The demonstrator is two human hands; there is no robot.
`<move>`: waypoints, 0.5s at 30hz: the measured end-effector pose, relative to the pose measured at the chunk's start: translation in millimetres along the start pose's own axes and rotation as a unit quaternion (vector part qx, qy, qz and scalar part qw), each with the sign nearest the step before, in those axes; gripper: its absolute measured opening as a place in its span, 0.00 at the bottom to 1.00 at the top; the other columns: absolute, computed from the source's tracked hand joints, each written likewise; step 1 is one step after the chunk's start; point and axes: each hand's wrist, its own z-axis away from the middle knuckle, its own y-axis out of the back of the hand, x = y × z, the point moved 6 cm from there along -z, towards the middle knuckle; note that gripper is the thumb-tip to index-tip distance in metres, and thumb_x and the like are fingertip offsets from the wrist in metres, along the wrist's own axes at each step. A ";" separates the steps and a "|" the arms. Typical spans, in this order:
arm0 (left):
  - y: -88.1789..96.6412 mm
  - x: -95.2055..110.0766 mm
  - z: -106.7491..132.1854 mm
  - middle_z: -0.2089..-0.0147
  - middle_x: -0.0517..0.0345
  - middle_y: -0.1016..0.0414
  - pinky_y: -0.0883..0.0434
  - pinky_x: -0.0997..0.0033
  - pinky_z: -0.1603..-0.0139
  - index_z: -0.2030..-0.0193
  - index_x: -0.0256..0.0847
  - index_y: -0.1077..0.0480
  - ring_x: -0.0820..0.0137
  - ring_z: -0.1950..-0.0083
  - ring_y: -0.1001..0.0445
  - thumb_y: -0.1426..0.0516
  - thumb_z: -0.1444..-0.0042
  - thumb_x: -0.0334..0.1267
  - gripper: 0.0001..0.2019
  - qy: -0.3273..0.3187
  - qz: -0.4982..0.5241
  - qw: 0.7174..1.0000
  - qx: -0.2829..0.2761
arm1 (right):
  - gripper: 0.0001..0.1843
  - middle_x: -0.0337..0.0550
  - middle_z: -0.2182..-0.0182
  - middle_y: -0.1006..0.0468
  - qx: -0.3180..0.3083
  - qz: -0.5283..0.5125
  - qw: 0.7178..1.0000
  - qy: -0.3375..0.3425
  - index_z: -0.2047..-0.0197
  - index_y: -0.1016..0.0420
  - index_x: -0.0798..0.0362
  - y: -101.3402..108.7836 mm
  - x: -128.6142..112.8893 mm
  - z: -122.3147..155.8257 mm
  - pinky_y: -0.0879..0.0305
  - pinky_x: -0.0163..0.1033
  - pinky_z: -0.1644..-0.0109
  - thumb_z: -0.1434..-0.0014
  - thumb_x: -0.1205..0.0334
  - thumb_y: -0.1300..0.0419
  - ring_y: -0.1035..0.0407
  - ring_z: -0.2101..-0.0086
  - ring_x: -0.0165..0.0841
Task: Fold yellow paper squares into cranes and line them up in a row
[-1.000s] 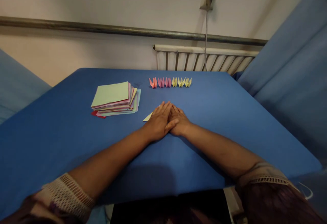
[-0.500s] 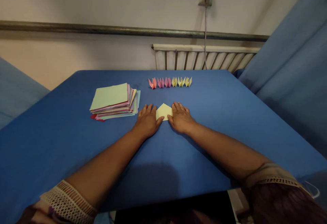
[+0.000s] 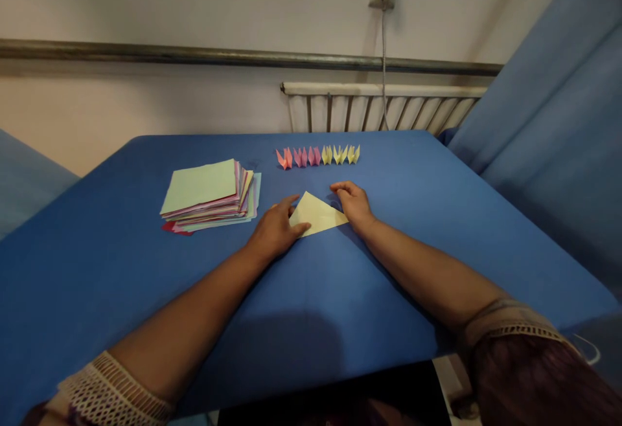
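Note:
A pale yellow paper (image 3: 317,215), folded into a triangle, lies on the blue table (image 3: 418,219). My left hand (image 3: 275,228) rests on its left corner, thumb and fingers pinching the edge. My right hand (image 3: 354,201) holds the right corner with its fingers curled over the paper's edge. A stack of coloured paper sheets (image 3: 208,195) lies to the left of my left hand. Beyond the paper stands a row of small folded paper figures (image 3: 318,155), red, pink and yellow.
The table's far edge meets a wall with a white radiator (image 3: 379,110) and a metal rail (image 3: 194,56). A cable (image 3: 383,57) hangs from a wall socket. Blue fabric (image 3: 554,115) rises at the right, and more lies at the left.
My hands were pressed together over the paper, then slid apart. The paper now shows as a wider triangle, each hand at one of its corners.

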 end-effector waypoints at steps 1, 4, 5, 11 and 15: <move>0.8 -2.2 -1.4 0.59 0.53 0.21 0.29 0.60 0.55 0.44 0.39 0.29 0.59 0.58 0.24 0.35 0.54 0.45 0.28 0.016 0.066 0.998 -0.003 | 0.19 0.49 0.53 0.20 -0.003 -0.026 1.000 -0.003 0.54 0.25 0.55 1.8 -1.1 -1.1 0.32 0.40 0.48 0.37 0.61 0.55 0.26 0.52 0.33; 4.5 -8.1 -4.6 0.64 0.56 0.21 0.29 0.67 0.64 0.60 0.38 0.26 0.65 0.66 0.25 0.33 0.58 0.47 0.20 0.074 0.286 0.955 0.017 | 0.28 0.54 0.50 0.21 -0.032 -0.149 0.988 -0.015 0.49 0.27 0.57 7.7 -6.4 -3.3 0.32 0.42 0.47 0.33 0.47 0.60 0.26 0.50 0.36; 5.7 -9.4 -4.8 0.64 0.56 0.20 0.30 0.68 0.65 0.62 0.37 0.26 0.66 0.67 0.25 0.31 0.60 0.47 0.20 0.093 0.354 0.930 0.029 | 0.32 0.56 0.49 0.21 -0.050 -0.187 0.981 -0.020 0.48 0.28 0.57 9.1 -8.8 -3.3 0.32 0.44 0.46 0.32 0.43 0.61 0.26 0.50 0.38; 8.4 -5.2 -2.2 0.63 0.52 0.18 0.26 0.66 0.63 0.62 0.36 0.27 0.66 0.67 0.22 0.29 0.63 0.41 0.22 0.142 0.562 0.813 0.052 | 0.34 0.54 0.44 0.25 -0.190 -0.173 0.966 -0.005 0.38 0.37 0.54 0.1 -25.5 9.6 0.34 0.46 0.44 0.32 0.39 0.64 0.30 0.45 0.38; 3.7 -2.3 -0.6 0.64 0.51 0.18 0.25 0.65 0.61 0.60 0.36 0.26 0.65 0.66 0.21 0.29 0.61 0.39 0.21 0.155 0.593 0.789 0.032 | 0.30 0.51 0.48 0.22 -0.201 -0.199 0.959 0.032 0.45 0.34 0.52 -12.5 -29.5 18.8 0.31 0.47 0.45 0.43 0.43 0.39 0.26 0.50 0.39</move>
